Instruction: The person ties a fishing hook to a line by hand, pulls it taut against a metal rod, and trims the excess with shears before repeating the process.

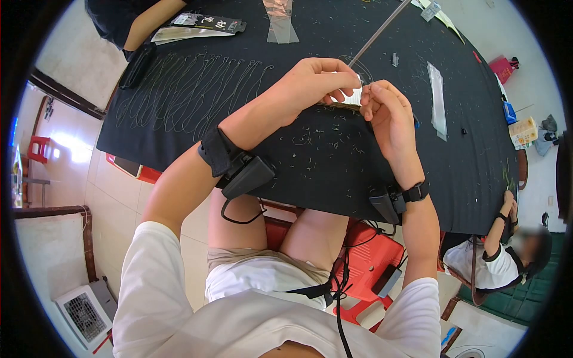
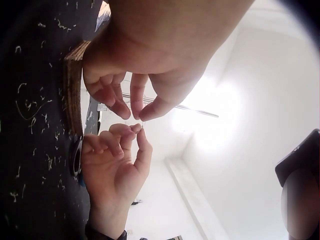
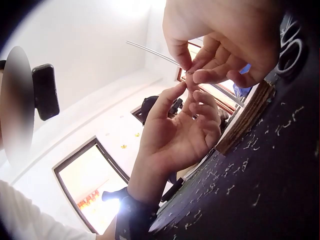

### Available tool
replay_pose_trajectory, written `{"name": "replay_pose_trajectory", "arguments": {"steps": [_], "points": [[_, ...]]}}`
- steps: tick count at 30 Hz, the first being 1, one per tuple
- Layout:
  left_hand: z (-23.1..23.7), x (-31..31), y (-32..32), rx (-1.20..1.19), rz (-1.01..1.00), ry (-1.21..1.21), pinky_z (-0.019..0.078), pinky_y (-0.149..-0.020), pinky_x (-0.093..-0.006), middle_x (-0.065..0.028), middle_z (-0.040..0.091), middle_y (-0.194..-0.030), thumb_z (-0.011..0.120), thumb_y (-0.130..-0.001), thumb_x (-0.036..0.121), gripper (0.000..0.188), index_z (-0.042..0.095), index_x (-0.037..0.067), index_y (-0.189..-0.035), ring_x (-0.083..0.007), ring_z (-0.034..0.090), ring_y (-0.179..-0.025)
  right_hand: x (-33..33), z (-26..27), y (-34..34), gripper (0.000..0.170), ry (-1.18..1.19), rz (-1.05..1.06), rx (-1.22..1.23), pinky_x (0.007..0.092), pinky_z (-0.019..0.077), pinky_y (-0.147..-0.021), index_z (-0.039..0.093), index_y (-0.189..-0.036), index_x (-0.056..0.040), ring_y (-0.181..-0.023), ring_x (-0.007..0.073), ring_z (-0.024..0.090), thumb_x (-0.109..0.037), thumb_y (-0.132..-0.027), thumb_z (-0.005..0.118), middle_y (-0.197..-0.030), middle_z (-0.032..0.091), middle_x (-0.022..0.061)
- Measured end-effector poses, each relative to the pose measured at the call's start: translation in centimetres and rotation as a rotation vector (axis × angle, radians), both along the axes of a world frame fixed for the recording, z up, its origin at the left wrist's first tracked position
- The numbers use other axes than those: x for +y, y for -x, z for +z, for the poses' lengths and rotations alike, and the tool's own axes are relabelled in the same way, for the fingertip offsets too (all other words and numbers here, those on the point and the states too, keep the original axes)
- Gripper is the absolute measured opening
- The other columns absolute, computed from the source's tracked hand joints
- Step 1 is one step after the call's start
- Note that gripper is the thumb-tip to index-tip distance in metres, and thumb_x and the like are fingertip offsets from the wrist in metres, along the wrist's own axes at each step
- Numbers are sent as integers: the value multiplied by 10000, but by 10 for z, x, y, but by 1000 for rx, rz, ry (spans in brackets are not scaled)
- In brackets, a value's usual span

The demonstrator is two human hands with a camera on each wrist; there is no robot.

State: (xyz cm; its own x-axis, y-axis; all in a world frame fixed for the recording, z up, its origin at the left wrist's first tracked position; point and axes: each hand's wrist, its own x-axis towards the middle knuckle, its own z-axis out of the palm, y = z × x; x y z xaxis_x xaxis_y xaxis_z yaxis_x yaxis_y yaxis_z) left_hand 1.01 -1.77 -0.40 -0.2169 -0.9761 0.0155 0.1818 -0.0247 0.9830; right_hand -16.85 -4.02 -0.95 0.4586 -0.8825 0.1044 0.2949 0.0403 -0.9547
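Note:
Over the dark cloth, my left hand (image 1: 310, 83) and right hand (image 1: 394, 119) meet fingertip to fingertip. Thumb and forefinger of each pinch a very thin line, hardly visible between them in the left wrist view. The other fingers curl loosely. Just behind and below the hands lies a small wooden block (image 3: 246, 119) with layered brown sides and a white top, partly hidden by the fingers in the head view. A thin metal rod (image 1: 379, 36) slants up from beside it. Grey ring handles (image 3: 291, 54) lie near the block in the right wrist view.
Looped thin strands (image 1: 191, 89) lie in a row on the table's left. Clear plastic strips (image 1: 437, 101) and black packaging (image 1: 209, 22) lie farther out. Pale clippings (image 1: 310, 140) dot the cloth. Another person (image 1: 501, 256) sits at right; a forearm (image 1: 152, 22) shows at upper left.

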Motion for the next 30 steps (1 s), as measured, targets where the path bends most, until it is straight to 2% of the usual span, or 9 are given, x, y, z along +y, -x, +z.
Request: {"name": "replay_pose_trajectory", "arguments": {"steps": [5,8,17,30], "points": [[2,-1,-1,-165,-75,-101,364,-586,-181,19,536,-706,555,-824,242,201,628,56,-801,-53,472,-649,0,0,0,156,-4,4,-12,197,400,-542,599,-848,-22,-567,80,502,-160,-849,525,-723,594,50],[0,-1,0,-175,-54,-79,355,-571,-182,11,543,-712,556,-822,235,206,636,46,-830,-54,466,-642,-1,-1,1,158,-6,15,-12,196,400,-542,599,-848,-24,-567,80,502,-161,-851,523,-727,596,51],[2,2,1,-47,6,65,349,-568,-182,-2,573,-741,587,-820,270,270,648,54,-971,-51,467,-642,0,1,-1,149,-4,46,30,186,406,-532,602,-854,-28,-571,68,519,-162,-842,538,-735,602,54],[-2,0,0,-25,-9,75,325,-552,-182,-1,577,-720,634,-798,274,275,654,41,-943,-44,433,-617,1,-1,-3,142,5,62,75,184,426,-539,609,-863,-35,-575,69,530,-163,-835,554,-761,623,70]]}}
